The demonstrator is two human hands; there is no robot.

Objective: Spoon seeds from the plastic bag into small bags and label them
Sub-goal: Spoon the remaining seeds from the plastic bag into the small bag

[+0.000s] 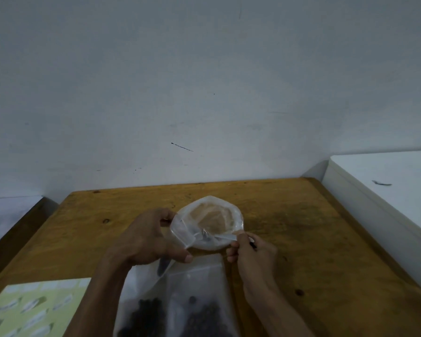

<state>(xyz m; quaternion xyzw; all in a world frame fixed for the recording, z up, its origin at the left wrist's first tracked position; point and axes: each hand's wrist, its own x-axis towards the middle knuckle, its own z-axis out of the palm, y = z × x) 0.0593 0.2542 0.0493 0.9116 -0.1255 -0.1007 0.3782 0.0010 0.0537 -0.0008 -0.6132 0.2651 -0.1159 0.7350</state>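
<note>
Hands meet over the middle of the table (289,215), and between them we see a small bag (187,231) of clear plastic. The left hand (148,237) grips the bag at its left edge: the fingers curl over the far side and the thumb lies on the near side. The right hand (250,251) pinches the right part of the bag's mouth with thumb and forefinger (a thin dark thing (252,244) sticks out of this hand too, and we cannot tell what it is). The small bag is held a little above the wood, and a small dark shape shows inside it, too blurred to name.

Behind the small bag, near the table's centre, we see a round white dish (233,216) with a pale brown inside; the bag covers its near part.

At the near edge, under both forearms, lies the big bag (180,300), clear plastic, with dark seeds (146,312) gathered in its lower part. We see also a dark handle-like shape (162,266) just under the left hand, at the top of this bag.

On the near left corner lies a green sheet (39,310) with rows of pale labels. A white surface (387,181) stands along the right edge of the table, and a grey wall (204,81) rises behind the far edge.
</note>
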